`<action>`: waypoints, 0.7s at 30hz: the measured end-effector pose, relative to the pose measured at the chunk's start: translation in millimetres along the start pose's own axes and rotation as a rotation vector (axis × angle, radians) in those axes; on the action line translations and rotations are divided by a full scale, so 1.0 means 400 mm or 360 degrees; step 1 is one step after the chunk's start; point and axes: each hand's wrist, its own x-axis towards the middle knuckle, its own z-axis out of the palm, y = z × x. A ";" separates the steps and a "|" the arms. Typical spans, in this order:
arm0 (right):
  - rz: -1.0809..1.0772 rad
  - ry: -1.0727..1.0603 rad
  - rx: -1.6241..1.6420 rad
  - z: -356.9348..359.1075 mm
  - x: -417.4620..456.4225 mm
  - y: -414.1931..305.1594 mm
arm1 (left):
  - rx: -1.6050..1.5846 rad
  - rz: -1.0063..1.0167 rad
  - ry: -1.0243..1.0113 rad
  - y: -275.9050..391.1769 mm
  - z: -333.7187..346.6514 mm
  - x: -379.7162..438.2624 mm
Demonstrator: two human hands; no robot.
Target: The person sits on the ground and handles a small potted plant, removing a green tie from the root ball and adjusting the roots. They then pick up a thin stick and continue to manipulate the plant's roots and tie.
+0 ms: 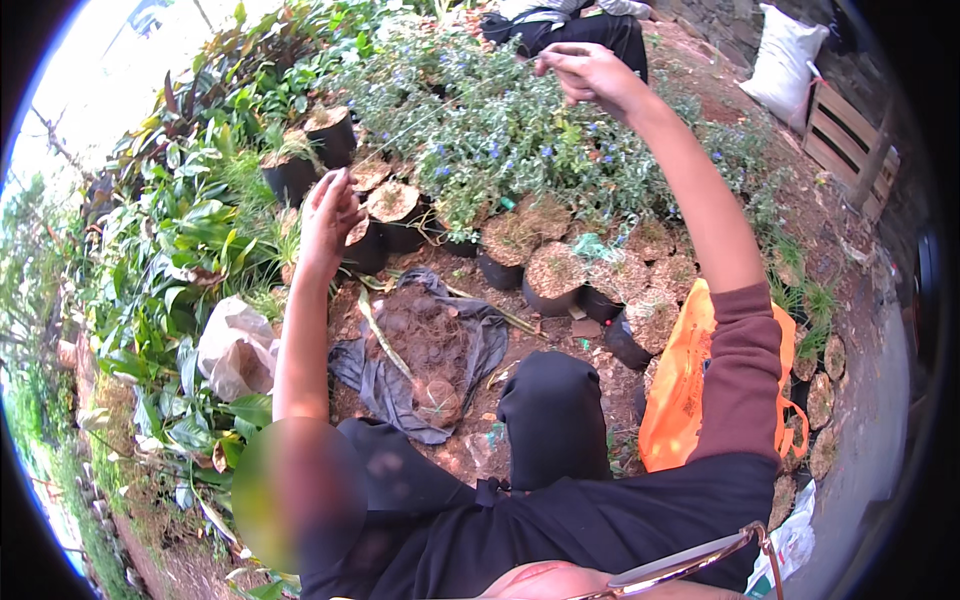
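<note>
My left hand is raised over the potted plants, its fingers closed on one end of a thin pale thread. Farther up and to the right, my right hand pinches near the thread's other end, so that it runs slantwise between both hands. On the ground before me a dark plastic sheet lies spread, with brown soil and fibrous roots on it. A round, brown fibrous ball with pale thread wrapped around it rests at the sheet's near end. A long pale stalk lies across the soil.
Black planting bags with dry mulch stand beyond the sheet, some with green netting. An orange bag is at right, a whitish plastic bag at left. Blue-flowered plants spread ahead; another person sits behind them. A wooden crate stands upper right.
</note>
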 end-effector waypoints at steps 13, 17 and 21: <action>0.0309 0.0486 -0.0290 -0.032 0.099 0.214 | -0.1144 -0.0093 0.0295 0.067 -0.422 -0.169; -0.0396 0.0696 -0.1360 0.231 0.035 0.287 | -0.1294 0.0065 0.0695 0.072 -0.296 -0.245; -0.0470 0.0389 -0.0816 0.495 -0.075 0.223 | -0.1703 -0.0033 0.0648 0.004 -0.193 -0.300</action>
